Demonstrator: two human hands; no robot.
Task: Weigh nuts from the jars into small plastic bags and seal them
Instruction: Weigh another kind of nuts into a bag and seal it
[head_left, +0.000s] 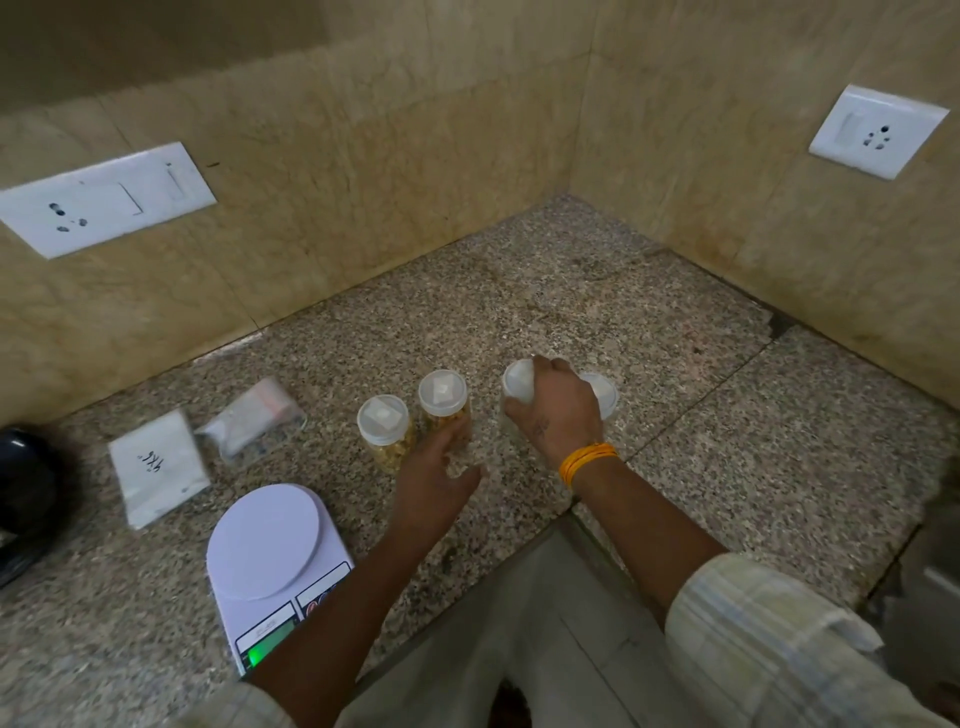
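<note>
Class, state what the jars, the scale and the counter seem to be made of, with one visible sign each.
Jars: likely clear plastic, nuts show through; lids matte white.
Scale: smooth white plastic, probably; moulded one-piece look.
Counter: speckled polished stone, granite-like; jointed slabs.

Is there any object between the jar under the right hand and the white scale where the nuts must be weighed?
Yes. Two clear plastic jars with white lids and the left hand lie between the white-lidded jar gripped by the right hand and the white round-platform scale.

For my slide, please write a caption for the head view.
Right hand grips one lidded jar while left hand touches another jar, beside the scale.
</note>
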